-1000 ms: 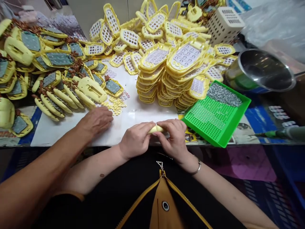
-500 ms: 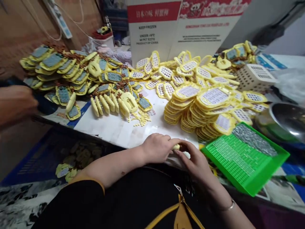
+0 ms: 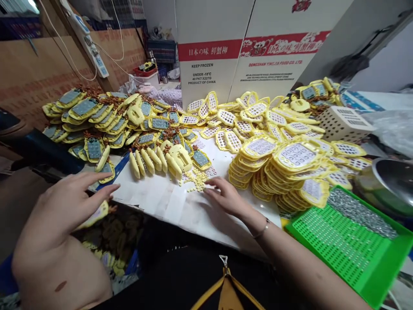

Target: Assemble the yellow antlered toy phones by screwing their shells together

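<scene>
My left hand [image 3: 69, 206] is open at the table's left edge, its thumb and fingers spread. Just below its fingertips is a yellow plastic toy piece [image 3: 97, 214] with a brown tip, over a bin of similar yellow pieces [image 3: 118, 258]; whether hand and piece touch I cannot tell. On the white tabletop [image 3: 161, 200], my right hand [image 3: 226, 196] pinches at the edge of a scatter of small yellow buttons [image 3: 195, 177]. What lies between its fingertips is too small to make out. Thick yellow shells [image 3: 150, 161] stand in a row left of the buttons.
Yellow casings with grey-blue panels [image 3: 85, 107] are heaped at left. Stacked yellow frames with pale keypads [image 3: 295, 155] stand right of centre. A green basket [image 3: 335, 245] holding small metal parts, a steel bowl [image 3: 387, 185] and a white perforated box [image 3: 345, 122] are at right.
My hands were together at the table edge around a small yellow piece. Now the left is out at left and open, the right forward at the buttons. A blurred arm at far left has gone.
</scene>
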Demonstrator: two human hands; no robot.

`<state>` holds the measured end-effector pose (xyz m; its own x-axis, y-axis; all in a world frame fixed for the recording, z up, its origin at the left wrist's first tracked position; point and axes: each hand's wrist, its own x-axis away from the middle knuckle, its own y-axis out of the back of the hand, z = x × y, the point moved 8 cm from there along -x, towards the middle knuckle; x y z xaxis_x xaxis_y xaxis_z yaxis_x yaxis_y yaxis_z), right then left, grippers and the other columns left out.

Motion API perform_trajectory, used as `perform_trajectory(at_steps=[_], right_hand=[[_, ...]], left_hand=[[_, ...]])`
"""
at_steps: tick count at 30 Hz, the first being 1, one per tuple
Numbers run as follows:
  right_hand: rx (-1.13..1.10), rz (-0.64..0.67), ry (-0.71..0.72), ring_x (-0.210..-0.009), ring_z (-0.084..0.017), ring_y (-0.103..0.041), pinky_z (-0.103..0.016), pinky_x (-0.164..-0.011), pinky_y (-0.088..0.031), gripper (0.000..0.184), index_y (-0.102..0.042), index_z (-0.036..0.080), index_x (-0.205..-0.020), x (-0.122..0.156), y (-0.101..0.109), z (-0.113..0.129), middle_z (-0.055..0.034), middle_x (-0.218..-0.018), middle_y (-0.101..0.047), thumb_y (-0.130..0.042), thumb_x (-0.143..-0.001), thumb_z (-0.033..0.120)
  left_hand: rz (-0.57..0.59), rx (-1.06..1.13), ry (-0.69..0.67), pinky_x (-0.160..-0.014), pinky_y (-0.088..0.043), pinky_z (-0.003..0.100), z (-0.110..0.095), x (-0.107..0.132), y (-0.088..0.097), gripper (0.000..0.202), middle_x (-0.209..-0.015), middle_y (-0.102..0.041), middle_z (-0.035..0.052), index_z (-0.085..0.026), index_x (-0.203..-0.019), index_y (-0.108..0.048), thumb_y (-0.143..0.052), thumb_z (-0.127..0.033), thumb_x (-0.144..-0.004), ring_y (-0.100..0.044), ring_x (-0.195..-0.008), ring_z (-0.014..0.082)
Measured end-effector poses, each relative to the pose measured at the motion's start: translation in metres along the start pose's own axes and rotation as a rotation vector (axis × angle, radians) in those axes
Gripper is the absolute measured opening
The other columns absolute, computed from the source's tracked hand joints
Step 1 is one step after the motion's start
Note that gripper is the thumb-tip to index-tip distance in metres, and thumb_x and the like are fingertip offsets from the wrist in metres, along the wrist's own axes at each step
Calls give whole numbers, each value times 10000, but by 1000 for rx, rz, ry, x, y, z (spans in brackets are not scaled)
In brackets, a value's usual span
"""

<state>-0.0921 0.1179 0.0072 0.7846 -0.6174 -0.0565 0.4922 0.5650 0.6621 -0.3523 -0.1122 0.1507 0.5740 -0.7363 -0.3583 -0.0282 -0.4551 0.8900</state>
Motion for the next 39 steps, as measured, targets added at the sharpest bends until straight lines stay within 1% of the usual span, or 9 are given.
perform_trajectory(at_steps=[4,10,20,22,25,30,33,36,39], right_hand=[[276,-142,-166,-1257,-327,-519,-476,-1063,-417,483,-522,95,-1322,-57,-4,-4,-234,-1368,-520,-559,-872,267],[342,-143,-232,-1083,-366,-575,-498,-938,-474,453,-571,62,-1249,-95,-10,-8,-257,-1167,-608,-580,-853,281],[409,-358,136,-1296,-363,-442,-595,-1057,-375,507,-459,95,-1417,-51,29,61,-230,-1481,-441,-311,-932,99],[378,-431,133,-1297,-369,-444,-596,-1070,-369,477,-481,95,-1400,-37,48,74,-233,-1471,-444,-366,-944,169],[208,-512,183,-1229,-324,-514,-520,-1044,-443,499,-526,141,-1352,-6,61,90,-196,-1356,-538,-538,-905,363],[-5,-451,343,-1140,-252,-605,-381,-946,-532,557,-560,136,-1291,41,53,96,-174,-1233,-630,-619,-864,489],[154,-498,357,-1107,-246,-626,-407,-937,-524,458,-611,186,-1232,59,86,80,-141,-1205,-673,-604,-890,491],[466,-701,143,-1076,-293,-610,-512,-962,-471,264,-693,170,-1065,64,144,43,-151,-1143,-691,-546,-933,345],[715,-715,-50,-1116,-345,-576,-520,-971,-461,236,-710,79,-979,57,172,14,-231,-1199,-653,-559,-894,239]], left_hand=[[26,266,-337,-871,-529,372,-62,-1,-38,287,-1002,-760,33,-255,-1028,-741,-675,-442,-820,-687,-905,238],[156,679,-465,-925,-547,399,-128,3,-116,167,-915,-779,66,-227,-957,-754,-707,-315,-824,-723,-874,219],[672,1299,227,-718,-596,320,-142,14,-196,457,-792,-736,65,-151,-1074,-684,-755,-470,-754,-711,-751,188],[697,1436,270,-789,-592,348,-153,15,-199,580,-930,-736,86,-178,-1170,-639,-759,-537,-731,-711,-842,199],[569,1698,116,-945,-549,408,-175,4,-182,768,-1195,-682,103,-266,-1251,-601,-703,-730,-649,-646,-1118,267],[445,1777,45,-959,-545,444,-196,-2,-165,717,-1136,-716,80,-302,-1237,-614,-555,-796,-720,-625,-1168,294],[505,1895,204,-898,-580,424,-198,6,-174,698,-1093,-738,66,-286,-1182,-647,-555,-800,-719,-685,-1051,267],[607,2033,327,-837,-603,429,-197,17,-184,772,-1163,-725,67,-275,-1187,-647,-634,-806,-627,-716,-960,267],[760,2155,333,-821,-604,444,-208,30,-183,805,-1177,-721,79,-287,-1245,-616,-725,-739,-588,-717,-957,300]])
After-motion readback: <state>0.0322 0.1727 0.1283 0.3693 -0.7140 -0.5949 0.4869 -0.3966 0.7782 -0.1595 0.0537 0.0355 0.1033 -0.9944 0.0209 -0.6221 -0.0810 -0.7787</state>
